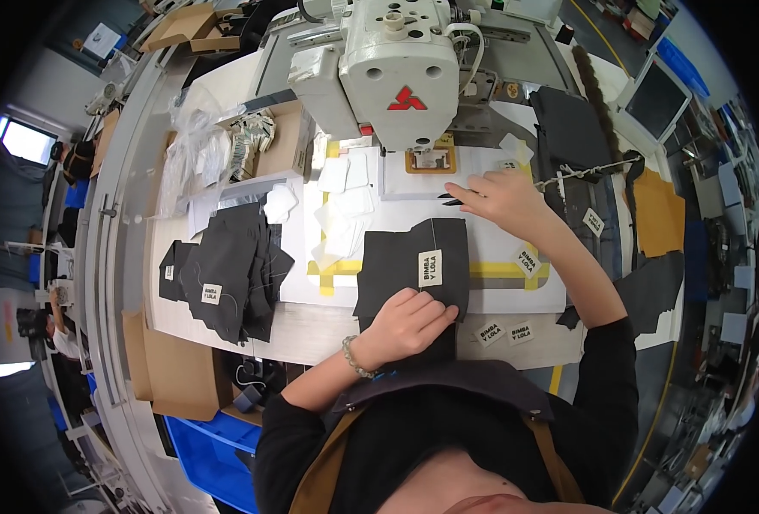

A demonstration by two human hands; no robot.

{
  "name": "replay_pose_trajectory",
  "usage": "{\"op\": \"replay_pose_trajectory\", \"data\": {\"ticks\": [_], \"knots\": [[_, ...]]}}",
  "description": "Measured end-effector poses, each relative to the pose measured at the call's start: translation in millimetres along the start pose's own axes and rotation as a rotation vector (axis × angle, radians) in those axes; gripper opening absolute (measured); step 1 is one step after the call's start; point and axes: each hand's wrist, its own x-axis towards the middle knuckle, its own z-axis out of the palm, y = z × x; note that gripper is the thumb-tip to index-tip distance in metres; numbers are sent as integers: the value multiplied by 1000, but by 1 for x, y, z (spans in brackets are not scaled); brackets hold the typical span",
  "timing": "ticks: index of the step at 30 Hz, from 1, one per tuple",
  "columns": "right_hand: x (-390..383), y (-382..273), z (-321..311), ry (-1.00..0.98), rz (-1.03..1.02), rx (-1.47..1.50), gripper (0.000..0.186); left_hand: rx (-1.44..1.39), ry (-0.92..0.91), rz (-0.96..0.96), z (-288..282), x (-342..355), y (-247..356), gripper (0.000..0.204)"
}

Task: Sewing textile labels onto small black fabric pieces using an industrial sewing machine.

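A dark grey fabric piece (388,265) lies in front of me with a cream label (430,268) on it and a pale thread running up from the label. My left hand (407,323) is closed at the fabric's near edge, its fingers pinching the cloth just below the label. Beyond the fabric, my right hand (506,202) is closed around small dark thread snips (450,200), whose tips point left. Most of the snips is hidden by the fingers. Behind them, a yellow-framed clamp (431,161) sits under the head of a white sewing machine (401,73).
Left of the fabric, labelled dark pieces form a stack (234,274). White backing pieces (345,201) lie nearer the machine, beside a cardboard box (289,141) of labels. Loose labels (519,332) lie at right. A twisted cord (589,170) stretches rightward from my right hand.
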Motion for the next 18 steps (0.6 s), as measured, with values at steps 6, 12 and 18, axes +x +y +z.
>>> {"op": "replay_pose_trajectory", "data": {"ticks": [6,12,18], "knots": [[13,-3,22,-5,-143,-33,36,-11,-8,-22,-2,-5,1,20],[8,-3,39,-50,-154,-16,29,2,9,-52,-7,-4,-1,22],[12,-7,33,40,-72,-6,26,-6,114,-108,-23,1,-5,24]]}}
